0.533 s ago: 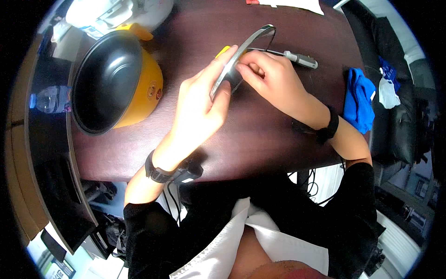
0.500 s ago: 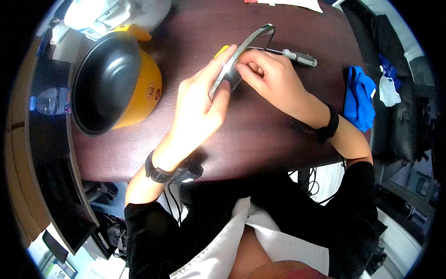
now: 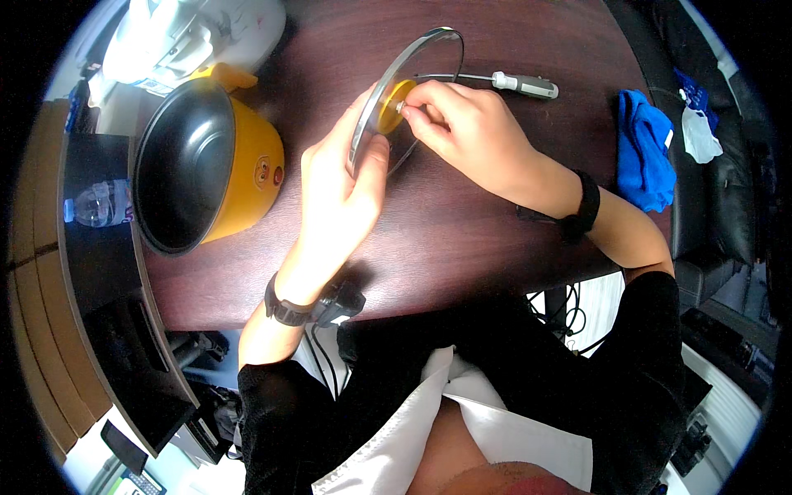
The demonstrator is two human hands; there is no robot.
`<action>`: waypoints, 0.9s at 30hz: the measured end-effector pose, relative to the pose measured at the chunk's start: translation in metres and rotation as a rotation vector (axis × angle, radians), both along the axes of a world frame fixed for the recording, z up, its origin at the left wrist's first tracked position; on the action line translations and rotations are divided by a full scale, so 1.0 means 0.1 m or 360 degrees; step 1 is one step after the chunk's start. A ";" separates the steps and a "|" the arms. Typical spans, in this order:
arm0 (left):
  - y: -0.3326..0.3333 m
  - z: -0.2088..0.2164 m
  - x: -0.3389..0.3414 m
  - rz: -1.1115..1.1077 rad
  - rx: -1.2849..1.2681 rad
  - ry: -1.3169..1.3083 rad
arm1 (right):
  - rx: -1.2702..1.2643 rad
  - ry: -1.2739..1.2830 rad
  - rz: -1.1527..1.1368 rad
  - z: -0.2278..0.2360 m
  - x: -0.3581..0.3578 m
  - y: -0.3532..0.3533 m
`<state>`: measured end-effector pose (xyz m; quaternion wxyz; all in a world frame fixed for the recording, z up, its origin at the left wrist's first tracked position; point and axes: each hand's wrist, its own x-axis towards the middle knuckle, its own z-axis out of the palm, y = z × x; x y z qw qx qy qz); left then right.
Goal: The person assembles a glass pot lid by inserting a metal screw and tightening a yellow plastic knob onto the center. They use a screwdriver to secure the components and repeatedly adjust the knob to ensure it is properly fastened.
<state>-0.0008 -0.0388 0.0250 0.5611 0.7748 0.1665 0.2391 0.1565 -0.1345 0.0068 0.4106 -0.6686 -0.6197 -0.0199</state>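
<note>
My left hand (image 3: 338, 173) is closed on the rim of a round glass lid (image 3: 402, 62). The lid stands nearly upright above the table, its metal-edged rim tilted. A yellow disc-shaped knob (image 3: 397, 103) sits at its middle, on the side turned to my right hand. My right hand (image 3: 470, 124) is closed in a pinch at the knob's centre, where a tiny pale piece shows by the fingertips; what it is, I cannot make out. Just beyond that hand lies a screwdriver (image 3: 528, 84) with a grey and white handle, its shaft pointing left.
A yellow pot (image 3: 256, 136) with a dark inside lies tipped toward the left on the table (image 3: 462, 247). Behind it stands a white appliance (image 3: 177, 41). A blue cloth (image 3: 645, 153) rests at the right edge, and a plastic bottle (image 3: 103, 203) is at the far left.
The lid has turned, so its yellow knob now shows plainly. My right fingertips have come to the knob's centre. The view has shifted slightly.
</note>
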 end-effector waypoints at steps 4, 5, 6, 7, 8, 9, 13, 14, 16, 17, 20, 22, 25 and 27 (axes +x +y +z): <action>0.01 -0.01 -0.02 -0.0008 -0.0033 0.0064 | 0.0023 -0.0074 -0.0006 -0.01 -0.01 0.02; 0.02 -0.01 -0.02 -0.0011 -0.0029 0.0089 | 0.0036 -0.0080 0.0004 0.00 -0.02 0.02; 0.02 0.00 -0.03 -0.0012 -0.0018 0.0085 | 0.0051 -0.0085 0.0012 0.01 -0.02 0.03; 0.03 -0.01 -0.03 -0.0013 -0.0007 0.0080 | 0.0044 -0.0078 0.0015 0.01 -0.02 0.04; 0.02 -0.02 -0.02 -0.0011 0.0009 0.0045 | 0.0036 -0.0070 0.0018 0.01 -0.02 0.05; 0.02 -0.02 -0.02 -0.0017 0.0016 0.0024 | 0.0028 -0.0063 0.0019 0.01 -0.02 0.05; 0.03 0.00 -0.02 -0.0041 0.0039 -0.0005 | -0.0075 -0.0015 0.0014 0.06 -0.01 0.07; 0.03 -0.01 -0.02 -0.0042 0.0053 -0.0001 | -0.0075 -0.0009 0.0011 0.06 -0.01 0.08; 0.02 -0.01 -0.02 -0.0049 0.0040 -0.0006 | -0.0096 0.0034 0.0008 0.07 -0.01 0.08; 0.02 -0.02 -0.02 -0.0055 0.0013 -0.0015 | -0.0114 0.0074 0.0010 0.08 -0.01 0.08; 0.03 -0.02 -0.02 -0.0061 0.0008 -0.0030 | -0.0093 0.0096 0.0014 0.08 -0.01 0.09; 0.03 -0.02 -0.02 -0.0048 0.0018 -0.0032 | -0.0072 0.0085 0.0024 0.07 -0.01 0.09; 0.03 -0.04 -0.02 -0.0033 0.0024 -0.0038 | -0.0075 0.0081 0.0035 0.06 -0.01 0.09; 0.04 -0.06 -0.02 -0.0034 0.0037 -0.0055 | -0.0086 0.0088 0.0040 0.07 -0.01 0.08</action>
